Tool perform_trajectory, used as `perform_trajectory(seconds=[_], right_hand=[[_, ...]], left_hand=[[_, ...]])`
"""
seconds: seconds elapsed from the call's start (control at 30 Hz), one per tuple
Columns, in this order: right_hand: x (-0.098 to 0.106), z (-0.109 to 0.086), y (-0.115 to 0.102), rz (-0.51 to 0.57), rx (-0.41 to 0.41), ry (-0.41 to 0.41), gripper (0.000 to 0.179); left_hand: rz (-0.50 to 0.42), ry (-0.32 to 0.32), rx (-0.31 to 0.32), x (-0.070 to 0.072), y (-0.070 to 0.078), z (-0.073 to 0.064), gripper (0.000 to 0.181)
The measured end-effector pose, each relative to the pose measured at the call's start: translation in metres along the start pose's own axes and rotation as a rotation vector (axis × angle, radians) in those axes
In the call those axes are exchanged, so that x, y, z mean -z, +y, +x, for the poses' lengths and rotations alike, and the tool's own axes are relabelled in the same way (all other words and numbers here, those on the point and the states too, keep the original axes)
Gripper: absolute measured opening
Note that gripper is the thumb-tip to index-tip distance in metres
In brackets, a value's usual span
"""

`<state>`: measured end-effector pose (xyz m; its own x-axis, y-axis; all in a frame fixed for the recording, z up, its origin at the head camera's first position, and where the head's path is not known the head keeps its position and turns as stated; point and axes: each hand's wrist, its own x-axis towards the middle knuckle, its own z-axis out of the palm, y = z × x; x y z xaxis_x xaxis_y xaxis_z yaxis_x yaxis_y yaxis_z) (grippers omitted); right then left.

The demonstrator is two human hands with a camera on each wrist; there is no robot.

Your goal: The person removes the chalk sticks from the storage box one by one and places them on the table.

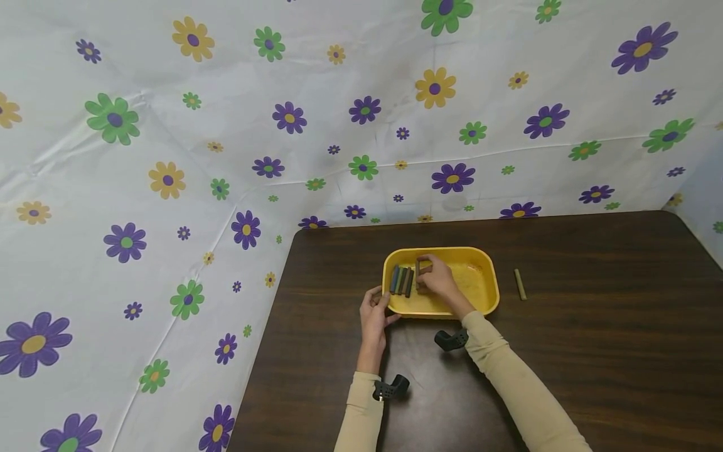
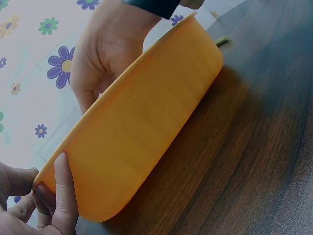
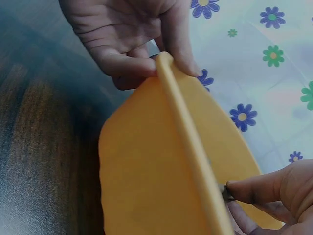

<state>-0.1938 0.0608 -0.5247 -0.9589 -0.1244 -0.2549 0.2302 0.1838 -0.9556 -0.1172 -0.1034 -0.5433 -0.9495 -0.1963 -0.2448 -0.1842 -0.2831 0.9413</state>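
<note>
The right hand [image 1: 439, 280] pinches a stick [image 1: 417, 271], long axis pointing away from the person; left of it lie more sticks [image 1: 408, 282]. The left hand [image 1: 374, 315] grips the tray [image 1: 481, 290].

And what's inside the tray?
In the yellow tray, short coloured sticks lie side by side at the left end; the right hand holds another stick. Whatever that hand covers is hidden.
</note>
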Motion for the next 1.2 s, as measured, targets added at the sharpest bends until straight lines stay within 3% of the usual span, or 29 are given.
perform_trajectory(seconds=[0.33,0.77,1.2], right_hand=[[0.016,-0.007,-0.013,0.033,0.008,-0.036,0.054],[0.039,-0.016,-0.023,0.101,0.050,-0.063,0.058],[0.067,-0.023,-0.026,0.097,0.034,-0.013,0.059]], left_hand=[[0.014,0.034,-0.001,-0.001,0.000,-0.002,0.035],[-0.005,-0.018,0.016,0.001,0.006,-0.003,0.038],[0.000,0.011,-0.008,-0.001,0.002,-0.004,0.039]])
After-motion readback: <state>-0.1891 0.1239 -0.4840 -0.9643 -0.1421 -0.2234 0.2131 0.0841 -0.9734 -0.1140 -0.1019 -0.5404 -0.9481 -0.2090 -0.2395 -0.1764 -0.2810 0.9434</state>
